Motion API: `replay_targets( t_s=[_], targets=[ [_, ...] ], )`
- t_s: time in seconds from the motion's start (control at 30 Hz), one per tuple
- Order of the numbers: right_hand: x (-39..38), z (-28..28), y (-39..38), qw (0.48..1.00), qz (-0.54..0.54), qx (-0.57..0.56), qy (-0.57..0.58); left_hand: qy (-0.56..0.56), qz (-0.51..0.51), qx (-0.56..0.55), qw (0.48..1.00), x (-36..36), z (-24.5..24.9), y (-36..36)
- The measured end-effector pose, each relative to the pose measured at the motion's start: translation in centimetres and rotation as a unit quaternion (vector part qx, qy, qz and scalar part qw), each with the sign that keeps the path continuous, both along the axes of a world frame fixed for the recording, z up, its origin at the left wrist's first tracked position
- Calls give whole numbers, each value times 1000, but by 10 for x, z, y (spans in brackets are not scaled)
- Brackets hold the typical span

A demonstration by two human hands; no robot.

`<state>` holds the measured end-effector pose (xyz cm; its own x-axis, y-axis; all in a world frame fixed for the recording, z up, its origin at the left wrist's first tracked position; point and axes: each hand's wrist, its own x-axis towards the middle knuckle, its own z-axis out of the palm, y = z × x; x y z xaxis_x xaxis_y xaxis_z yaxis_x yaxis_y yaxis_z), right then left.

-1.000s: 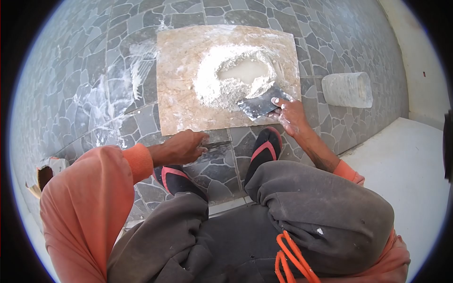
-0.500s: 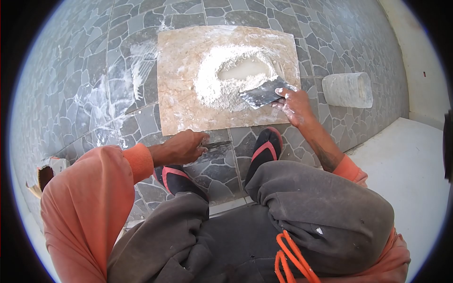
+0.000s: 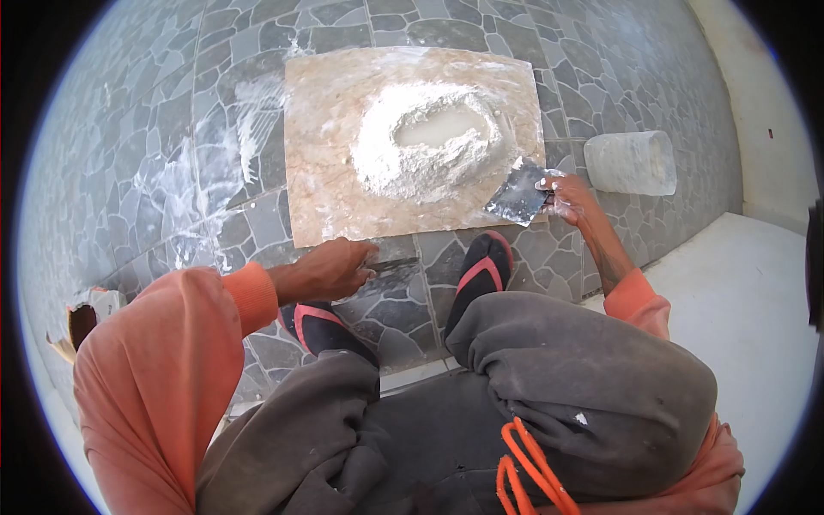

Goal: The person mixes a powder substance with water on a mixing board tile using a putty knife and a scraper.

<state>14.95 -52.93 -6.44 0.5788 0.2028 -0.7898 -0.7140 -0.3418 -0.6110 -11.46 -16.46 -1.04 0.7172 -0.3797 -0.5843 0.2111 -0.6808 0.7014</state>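
Observation:
My right hand (image 3: 571,197) grips a dark, powder-smeared putty scraper (image 3: 520,194) over the right front edge of a tan marbled board (image 3: 322,163). On that board a ring of white powder (image 3: 390,167) surrounds a pool of cloudy liquid (image 3: 442,129). The scraper blade is apart from the heap. Closed and resting near my knee, my left hand (image 3: 330,268) is just in front of the board. A thin dark scraper (image 3: 397,263), seen nearly edge-on, sticks out from its fingers; its handle is hidden.
A cloudy plastic container (image 3: 631,163) lies right of the board. White smears (image 3: 202,176) mark the stone-patterned tiles at left. My sandalled feet (image 3: 481,279) stand at the board's front. An opened carton (image 3: 94,309) is at far left, and a pale wall (image 3: 772,112) at right.
My right hand has drawn the scraper away from the powder, to the right and slightly toward me. The near right side of the powder ring looks smoother. My left hand has stayed put.

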Motion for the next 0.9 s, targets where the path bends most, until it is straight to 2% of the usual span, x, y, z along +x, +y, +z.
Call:
replay_targets(
  t_s=[0.23,0.37,0.57,0.67,0.77,0.87,0.9],
  targets=[
    [14,-22,16,998,-17,51,19,5,0,-4,1000,2,-1,-2],
    [8,-34,15,992,-43,118,-14,12,-1,-2,1000,3,-1,-4],
    [-25,-36,30,964,-197,180,24,-26,5,-17,1000,-2,-8,0],
    [-30,-32,41,968,-199,151,-16,-26,2,-12,1000,-3,-5,-1],
    [-10,-45,32,993,-67,52,-78,-28,11,-19,999,-4,-6,-1],
    [-20,-29,45,983,-71,67,-157,5,-4,-8,1000,0,-2,0],
    [-22,-18,50,982,-46,37,-182,2,-2,-9,1000,0,-3,0]
  ],
)
